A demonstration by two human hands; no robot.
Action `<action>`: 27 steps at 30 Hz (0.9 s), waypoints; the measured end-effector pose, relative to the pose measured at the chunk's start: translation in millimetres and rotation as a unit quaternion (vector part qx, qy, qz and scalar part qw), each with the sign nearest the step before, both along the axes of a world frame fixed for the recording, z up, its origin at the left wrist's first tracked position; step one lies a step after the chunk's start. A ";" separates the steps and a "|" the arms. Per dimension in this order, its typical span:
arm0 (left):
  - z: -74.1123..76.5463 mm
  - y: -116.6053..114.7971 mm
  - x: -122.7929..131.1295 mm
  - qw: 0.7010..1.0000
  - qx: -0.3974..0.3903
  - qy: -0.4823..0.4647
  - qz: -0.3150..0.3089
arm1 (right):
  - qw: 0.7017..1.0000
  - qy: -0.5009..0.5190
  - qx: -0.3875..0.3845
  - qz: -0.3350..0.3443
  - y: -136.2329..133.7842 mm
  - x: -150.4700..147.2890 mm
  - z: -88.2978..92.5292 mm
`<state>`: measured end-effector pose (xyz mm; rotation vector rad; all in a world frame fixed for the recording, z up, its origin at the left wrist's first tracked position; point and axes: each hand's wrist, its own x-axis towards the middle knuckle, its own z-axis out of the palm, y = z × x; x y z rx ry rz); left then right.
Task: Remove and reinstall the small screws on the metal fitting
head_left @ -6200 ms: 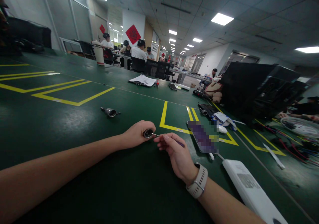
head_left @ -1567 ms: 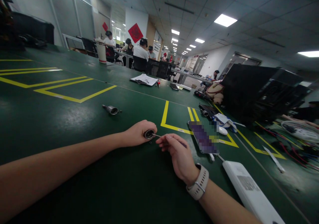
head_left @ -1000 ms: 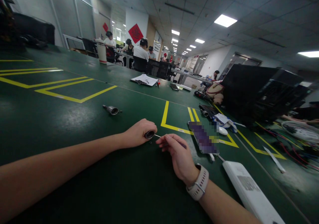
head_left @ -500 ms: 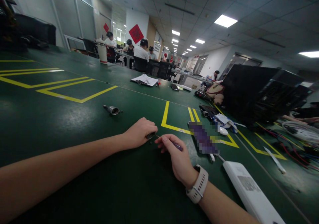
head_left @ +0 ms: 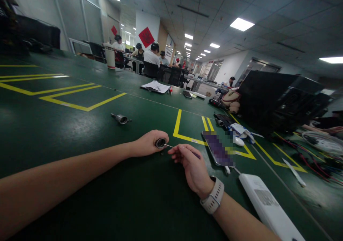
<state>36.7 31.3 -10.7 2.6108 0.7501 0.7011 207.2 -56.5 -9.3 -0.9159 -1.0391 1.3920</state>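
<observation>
My left hand [head_left: 150, 143] is closed around a round metal part [head_left: 160, 143], its hollow end turned toward me. My right hand [head_left: 191, 166], with a watch on the wrist, pinches a thin screwdriver [head_left: 169, 146] with a purple handle. The tip of its shaft reaches the rim of the metal part; whether it goes inside I cannot tell. Just below, a tiny dark ring-like piece [head_left: 162, 154] lies on the green table [head_left: 128, 198]. A similar cup-shaped metal part [head_left: 122, 119] rests on its side beyond my left hand.
To the right lie a phone [head_left: 218, 149], a white power strip [head_left: 264, 198] and a white mouse [head_left: 239, 141]. Papers on a clipboard [head_left: 155, 87] and a cup [head_left: 110, 58] stand farther back. A black case [head_left: 270, 94] and loose wires [head_left: 311, 162] occupy the right side.
My left hand has turned the metal part so its open end faces me more. My right hand has shifted slightly right, and more of the screwdriver's shaft shows.
</observation>
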 end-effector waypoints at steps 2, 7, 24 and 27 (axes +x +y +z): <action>-0.3 0.2 0.3 1.000 -0.001 0.002 0.006 | 1.000 0.012 0.000 -0.003 -0.2 -0.3 -0.5; 2.7 -4.8 1.3 0.996 0.061 0.051 0.025 | 1.000 0.012 -0.004 -0.021 -0.6 -1.1 -0.1; 6.1 -7.3 2.6 0.993 0.065 0.080 0.054 | 0.992 -0.108 0.063 -0.035 -2.7 -2.7 -5.8; 7.0 -8.6 2.9 0.992 0.071 0.089 0.055 | 0.987 -0.139 0.074 -0.030 -1.9 -2.7 -7.6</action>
